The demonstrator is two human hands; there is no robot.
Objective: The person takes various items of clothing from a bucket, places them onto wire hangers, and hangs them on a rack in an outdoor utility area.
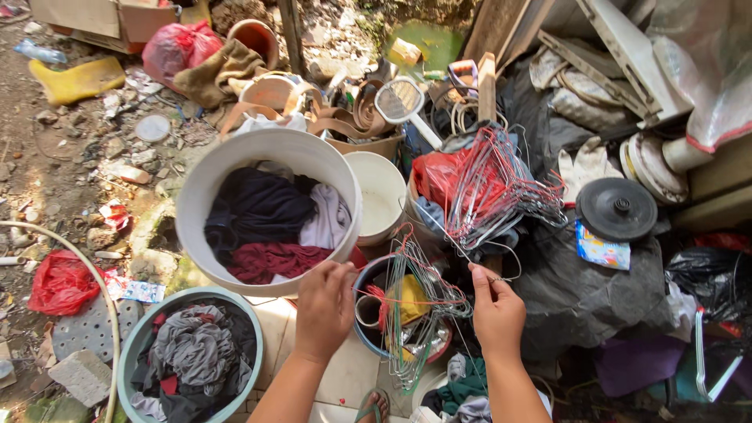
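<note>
Wire hangers beside white bucket

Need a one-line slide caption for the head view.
Left hand grips white bucket of clothes; right hand pinches wire hangers amid yard clutter.

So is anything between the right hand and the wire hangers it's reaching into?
Nothing visible: the right hand already pinches a wire of the tangled hangers. The left hand grips the white bucket rim beside them.

Thin metal wire hangers
</note>
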